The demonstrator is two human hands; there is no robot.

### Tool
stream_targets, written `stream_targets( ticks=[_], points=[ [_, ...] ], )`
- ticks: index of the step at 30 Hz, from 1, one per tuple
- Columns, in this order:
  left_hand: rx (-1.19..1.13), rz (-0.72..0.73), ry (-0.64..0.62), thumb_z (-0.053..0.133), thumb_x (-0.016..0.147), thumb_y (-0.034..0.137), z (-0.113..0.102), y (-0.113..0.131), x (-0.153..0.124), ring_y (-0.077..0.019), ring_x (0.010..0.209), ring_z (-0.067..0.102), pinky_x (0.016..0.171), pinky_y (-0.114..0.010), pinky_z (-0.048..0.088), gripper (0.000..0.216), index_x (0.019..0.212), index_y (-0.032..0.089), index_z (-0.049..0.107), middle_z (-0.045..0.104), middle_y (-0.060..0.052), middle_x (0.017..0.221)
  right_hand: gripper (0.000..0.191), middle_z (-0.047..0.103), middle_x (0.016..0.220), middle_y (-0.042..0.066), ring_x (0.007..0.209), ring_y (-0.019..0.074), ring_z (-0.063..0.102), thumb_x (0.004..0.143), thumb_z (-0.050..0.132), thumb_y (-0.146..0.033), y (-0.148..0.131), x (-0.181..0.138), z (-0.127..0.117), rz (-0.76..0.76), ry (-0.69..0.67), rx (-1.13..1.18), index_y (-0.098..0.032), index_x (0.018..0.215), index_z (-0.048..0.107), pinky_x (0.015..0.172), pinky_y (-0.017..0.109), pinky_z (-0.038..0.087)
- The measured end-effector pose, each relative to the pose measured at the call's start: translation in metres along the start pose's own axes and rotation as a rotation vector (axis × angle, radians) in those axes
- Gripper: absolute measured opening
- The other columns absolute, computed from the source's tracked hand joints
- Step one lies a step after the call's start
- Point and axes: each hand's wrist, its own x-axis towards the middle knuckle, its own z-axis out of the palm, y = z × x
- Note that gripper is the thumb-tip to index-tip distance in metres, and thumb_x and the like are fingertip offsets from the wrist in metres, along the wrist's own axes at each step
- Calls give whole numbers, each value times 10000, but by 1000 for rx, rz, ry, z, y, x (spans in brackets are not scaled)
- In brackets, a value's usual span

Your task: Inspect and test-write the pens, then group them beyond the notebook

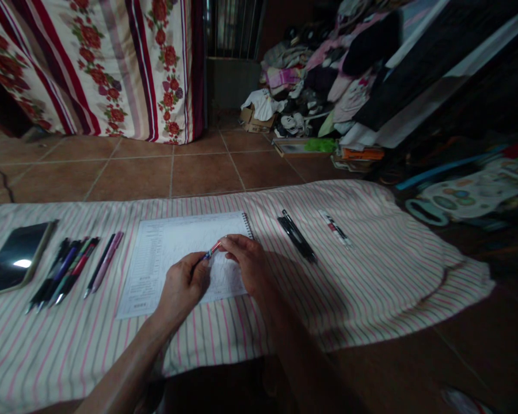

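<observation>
Between my two hands is a slim pen, blue toward the left and red toward the right. My left hand is closed round its blue end. The fingertips of my right hand pinch the red end. Both hands are above a spiral notebook with a printed, written-on page, lying flat on a striped cloth. Right of the notebook lie dark pens side by side, and farther right a white pen with red and black marks.
Left of the notebook lie a pink pen beside a dark one, several more pens, and a dark-screened tablet or phone. The striped cloth covers the surface. Beyond are a tiled floor, a flowered curtain and a clothes pile.
</observation>
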Motion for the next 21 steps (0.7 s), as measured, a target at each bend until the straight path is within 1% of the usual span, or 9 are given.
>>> stream_targets(
  ticks=[2,5,8,11,14,18,21],
  points=[
    [-11,-17,-11,421,854,352,0,0,0,-175,704,596,651,-284,441,333,988,135,635,670,-55,798,180,657,688,-2,724,142,583,657,662,-365,1,1,0,-1,1,4,-191,697,688,666,260,423],
    [-40,-52,-36,425,851,369,0,1,1,-153,605,552,573,-264,415,337,971,137,639,637,-27,692,193,666,715,9,739,146,590,658,664,-363,3,2,0,1,-2,20,-190,733,703,676,264,432],
    [-65,-75,-38,423,850,385,0,1,1,-137,533,507,514,-251,385,348,962,134,637,597,-7,618,218,676,783,20,779,147,600,674,660,-376,4,1,-1,11,-34,47,-193,782,705,676,255,445],
    [-48,-53,2,425,852,373,-1,2,0,-151,602,551,578,-266,416,338,969,135,635,638,-31,696,260,676,835,23,805,149,607,675,665,-420,4,1,0,30,-86,97,-200,811,688,659,250,459],
    [-9,-27,14,429,854,363,-1,3,-1,-175,708,593,652,-283,439,328,978,141,636,670,-59,809,274,664,771,8,762,141,600,630,701,-438,4,1,1,62,-51,107,-196,755,667,636,249,454],
    [-6,-53,-13,422,858,372,0,3,-3,-171,679,583,596,-268,435,347,1005,137,630,662,-64,798,244,652,700,2,681,119,554,599,723,-398,6,3,2,57,40,39,-183,704,676,644,253,420],
    [-59,-79,-32,431,853,382,2,2,-3,-146,607,544,541,-246,412,348,1003,135,626,632,-42,723,190,665,725,2,652,101,509,630,697,-354,7,5,1,19,36,21,-191,728,702,634,242,383]
  ],
)
